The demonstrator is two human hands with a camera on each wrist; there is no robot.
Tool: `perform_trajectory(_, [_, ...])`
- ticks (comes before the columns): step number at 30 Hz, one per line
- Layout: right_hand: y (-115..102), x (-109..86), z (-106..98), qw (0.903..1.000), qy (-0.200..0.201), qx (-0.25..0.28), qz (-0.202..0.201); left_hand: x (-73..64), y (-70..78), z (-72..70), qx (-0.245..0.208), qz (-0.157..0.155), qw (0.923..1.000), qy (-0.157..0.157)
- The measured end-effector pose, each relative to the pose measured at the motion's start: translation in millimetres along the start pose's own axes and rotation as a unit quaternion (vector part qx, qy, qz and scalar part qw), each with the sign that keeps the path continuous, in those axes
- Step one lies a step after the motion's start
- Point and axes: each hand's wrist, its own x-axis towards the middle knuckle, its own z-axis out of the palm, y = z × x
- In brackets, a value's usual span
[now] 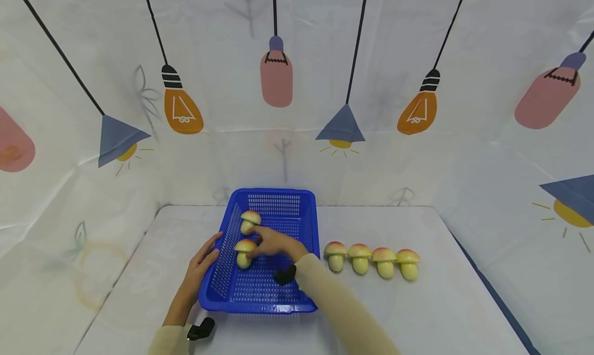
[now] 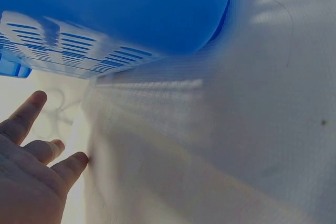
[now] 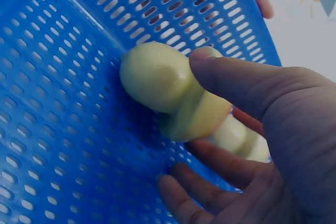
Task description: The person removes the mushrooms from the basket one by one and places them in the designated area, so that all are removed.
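Note:
Inside a blue plastic basket (image 1: 260, 308), two toy mushrooms with yellow-red caps lie along the left side. My right hand (image 1: 276, 242) reaches into the basket and holds the nearer mushroom (image 1: 244, 246) between thumb and fingers. In the right wrist view, the thumb is against that mushroom (image 3: 157, 77) and the fingers curve round its cap. The farther mushroom (image 1: 251, 221) lies just beyond, partly behind the held one in the right wrist view. My left hand (image 1: 197, 270) rests against the basket's left rim, its fingers extended; the left wrist view shows several straight fingers beside the basket wall.
Right of the basket, several more toy mushrooms (image 1: 359, 259) stand in a row on the white table (image 1: 445, 308). A white sheet (image 1: 297, 159) printed with lamps and bulbs hangs behind the table and along both sides.

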Motion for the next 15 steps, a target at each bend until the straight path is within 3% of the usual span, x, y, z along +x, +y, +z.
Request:
perform_trajectory(5, [0,3.0,4,0.9997,0.010,0.019,-0.014,0.3,-0.5,-0.4,-0.005,0.002,1.0000,-0.003])
perform_trajectory(15, [1,6.8,14,0.9990,0.041,0.009,-0.013,0.9,-1.4,-0.7,-0.003,-0.001,1.0000,0.002])
